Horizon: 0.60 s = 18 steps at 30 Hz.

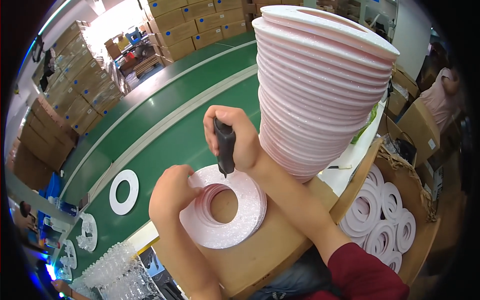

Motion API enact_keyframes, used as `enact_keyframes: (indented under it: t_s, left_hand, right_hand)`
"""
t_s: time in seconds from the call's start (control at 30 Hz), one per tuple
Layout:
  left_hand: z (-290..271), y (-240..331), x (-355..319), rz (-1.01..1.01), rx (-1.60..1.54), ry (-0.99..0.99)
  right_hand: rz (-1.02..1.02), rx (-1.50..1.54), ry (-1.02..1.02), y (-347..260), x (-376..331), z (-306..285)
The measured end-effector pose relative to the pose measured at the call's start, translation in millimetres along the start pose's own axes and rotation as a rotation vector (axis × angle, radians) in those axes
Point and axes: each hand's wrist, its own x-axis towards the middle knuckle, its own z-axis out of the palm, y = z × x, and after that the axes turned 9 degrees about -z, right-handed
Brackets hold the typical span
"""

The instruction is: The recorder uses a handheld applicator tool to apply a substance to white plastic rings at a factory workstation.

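A short stack of white, glittery foam-like rings [240, 217] lies on a cardboard box top in front of me. My left hand [172, 192] grips the stack's left side, thumb near the central hole and fingers largely hidden. In my right hand [237, 135] is a black-handled tool [226, 150] with a thin tip, held upright in a closed fist. Its tip points down at the top ring, close to the far edge of the hole; whether it touches, I cannot tell. Just beyond my right forearm rises a tall, leaning stack of similar rings [320, 95].
A single white ring [114, 199] lies on the green conveyor [165, 130]. At right, an open carton [420, 245] holds many rings. Clear plastic-wrapped pieces [112, 267] are at lower left. Stacked cartons [195, 22] stand at the back, and another person [442, 95] is at far right.
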Motion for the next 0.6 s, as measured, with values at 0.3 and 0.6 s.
enact_keyframes:
  t_s: [0.3,0.6]
  left_hand:
    - [1.2,-5.9,3.6,0.019,-0.021,0.029]
    - [0.1,-7.5,5.6,0.025,-0.025,0.022]
  right_hand:
    - [0.068,-0.096,-0.06,11.9,0.5,0.2]
    - [0.091,-0.114,-0.064,18.5,-0.1,1.2]
